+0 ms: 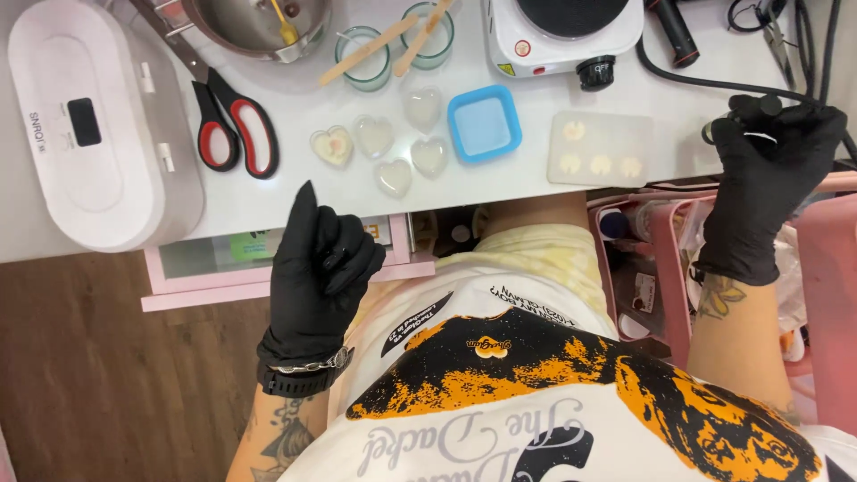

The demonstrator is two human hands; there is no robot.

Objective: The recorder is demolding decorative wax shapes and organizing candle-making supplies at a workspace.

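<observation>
Looking straight down at a white bench (295,201) crowded with craft gear. Holding the left hand (321,268) up just short of the bench edge, black-gloved, loosely curled with one finger pointing up, gripping nothing and touching nothing. Nearest to it: five clear heart moulds (394,177) clustered at the front of the bench, laid flat and close together, probably so the contents sit level and stay within easy reach. One of them showing a yellowish centre; hard to tell more.

Over at the far right edge, closing the right hand (768,170), also gloved, around a small dark tool (754,107); impossible to tell what kind. Trailing away from there along the bench, a black cable (705,85).

Between the hands, a blue square mould (484,125) and a pale flat mould (600,147) with small yellow shapes in it, side by side, apart from the hearts. Pushed further back, likely to keep heat and mess away from the moulds: a white hot plate (562,31), a metal pot (259,22), two glass cups (366,58) with wooden sticks propped in them. Lying open left of the hearts, red-handled scissors (237,125), beside a white oval box (89,125).
</observation>
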